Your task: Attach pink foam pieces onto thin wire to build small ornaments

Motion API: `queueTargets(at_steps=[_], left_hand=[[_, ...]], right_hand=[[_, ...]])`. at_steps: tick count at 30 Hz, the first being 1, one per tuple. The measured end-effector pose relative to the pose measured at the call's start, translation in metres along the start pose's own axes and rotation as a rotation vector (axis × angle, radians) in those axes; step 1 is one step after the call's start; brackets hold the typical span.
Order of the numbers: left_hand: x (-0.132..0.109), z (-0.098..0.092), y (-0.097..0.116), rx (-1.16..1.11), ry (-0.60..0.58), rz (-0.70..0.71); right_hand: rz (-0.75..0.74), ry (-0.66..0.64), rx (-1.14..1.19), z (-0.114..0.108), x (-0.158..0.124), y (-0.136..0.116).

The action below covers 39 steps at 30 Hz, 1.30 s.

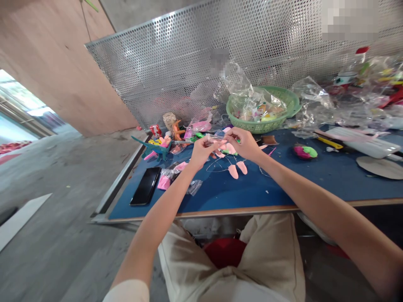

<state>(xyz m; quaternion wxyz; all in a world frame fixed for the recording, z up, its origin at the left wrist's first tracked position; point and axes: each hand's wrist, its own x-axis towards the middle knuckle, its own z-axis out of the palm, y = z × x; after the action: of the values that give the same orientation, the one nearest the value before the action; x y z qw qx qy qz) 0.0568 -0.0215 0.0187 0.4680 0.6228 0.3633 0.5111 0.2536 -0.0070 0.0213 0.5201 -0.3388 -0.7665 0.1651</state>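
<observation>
Above the blue table, my left hand (pixel 201 152) and my right hand (pixel 242 142) are close together with fingers pinched. Between them is a small pinkish piece with clear plastic (pixel 217 139); its exact kind is too small to tell. Just below lie two pink oval pieces (pixel 233 171) with thin thread near them. Other small pink pieces (pixel 230 149) lie partly hidden behind my fingers. Left of my left forearm are small clear bags with pink pieces (pixel 164 181) and a black phone (pixel 145 186).
A green basket (pixel 262 126) with plastic bags stands at the back, before a perforated metal panel (pixel 176 67). A teal toy-like holder (pixel 159 151) sits at the left. To the right are a magenta-and-green lump (pixel 304 152), a yellow cutter (pixel 329 142) and a bottle (pixel 346 77).
</observation>
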Motion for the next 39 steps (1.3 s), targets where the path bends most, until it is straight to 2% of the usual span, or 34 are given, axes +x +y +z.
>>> queueTargets(at_steps=[6,16,22,25,29,34,39], left_hand=[[0.005,0.001,-0.007,-0.057,0.049,0.087],[0.004,0.001,-0.007,-0.080,0.012,0.003],[0.005,0.002,-0.011,-0.155,0.001,-0.019],[0.004,0.005,-0.009,-0.158,-0.003,-0.009],[0.006,0.004,-0.009,-0.153,0.028,0.005],[0.011,0.001,-0.012,-0.165,0.135,-0.007],[0.010,0.002,-0.013,-0.199,0.194,-0.017]], right_hand=[[-0.007,0.018,0.004,0.000,0.000,-0.002],[0.041,-0.014,0.019,0.000,0.001,0.002],[0.111,-0.146,0.152,0.001,0.004,0.002],[0.144,-0.172,0.244,0.004,0.005,0.002],[0.151,-0.130,0.253,0.003,0.004,0.002],[0.081,0.027,0.066,-0.002,0.001,0.000],[0.079,0.002,0.020,0.000,-0.001,-0.001]])
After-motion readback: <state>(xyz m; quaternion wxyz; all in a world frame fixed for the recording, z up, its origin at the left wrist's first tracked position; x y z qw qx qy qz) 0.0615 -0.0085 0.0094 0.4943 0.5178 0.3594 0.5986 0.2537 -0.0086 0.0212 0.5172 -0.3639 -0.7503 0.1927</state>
